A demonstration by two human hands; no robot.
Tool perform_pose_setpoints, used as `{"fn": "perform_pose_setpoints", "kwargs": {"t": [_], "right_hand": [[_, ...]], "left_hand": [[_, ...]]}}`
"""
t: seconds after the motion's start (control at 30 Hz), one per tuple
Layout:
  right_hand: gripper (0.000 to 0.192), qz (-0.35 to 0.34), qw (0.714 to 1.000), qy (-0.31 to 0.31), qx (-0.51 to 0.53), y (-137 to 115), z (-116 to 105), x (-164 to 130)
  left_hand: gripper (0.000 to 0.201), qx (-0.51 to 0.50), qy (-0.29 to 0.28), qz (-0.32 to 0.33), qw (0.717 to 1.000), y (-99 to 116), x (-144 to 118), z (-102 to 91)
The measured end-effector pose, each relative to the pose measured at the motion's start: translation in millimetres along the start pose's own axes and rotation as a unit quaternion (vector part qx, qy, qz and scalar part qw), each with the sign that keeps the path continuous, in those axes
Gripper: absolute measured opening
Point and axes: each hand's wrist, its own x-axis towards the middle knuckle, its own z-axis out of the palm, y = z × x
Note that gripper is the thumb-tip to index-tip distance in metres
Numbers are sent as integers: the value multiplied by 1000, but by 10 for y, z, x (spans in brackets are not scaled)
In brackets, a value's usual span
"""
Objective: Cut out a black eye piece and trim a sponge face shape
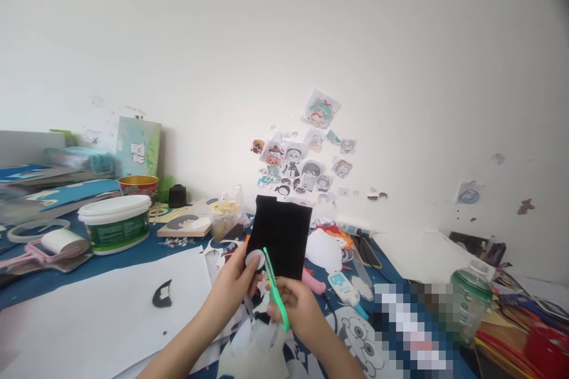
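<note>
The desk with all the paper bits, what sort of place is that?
Probably a craft corner: the right hand holds scissors, paper scraps litter the desk, and drawings are stuck on the wall.

Black sheet [284,231], roughly rectangular, held up, top edge uneven; round white disc [255,259] over the sheet's lower left; green scissors [277,301] slanting across the sheet's bottom edge.

Bare forearms [195,328] angled inward from below, left fingers [252,267] and right fingers [290,286] curled close together.
</note>
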Motion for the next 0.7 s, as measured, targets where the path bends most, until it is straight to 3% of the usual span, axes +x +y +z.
{"fn": "perform_pose_setpoints", "kwargs": {"t": [0.07, 0.13, 0.33, 0.5, 0.7], "right_hand": [[37, 25, 999, -43, -4, -48, -38, -38], [33, 31, 998, -62, -3, -92, -59, -69], [26, 53, 996, -29, -60, -153, -77, -84], [34, 25, 996, -9, -83, -193, -72, -84], [38, -9, 1000, -8, -26, -114, -67, -51]], "left_hand": [[26, 30, 29, 5, 999, 6, 21, -62], [26, 31, 19, -2, 999, 17, 33, -112], [23, 11, -59, -25, 998, 99, 7, -132], [26, -2, -154, -66, 986, 182, -49, -80], [33, -43, -160, -120, 979, 139, -43, -20]]}}
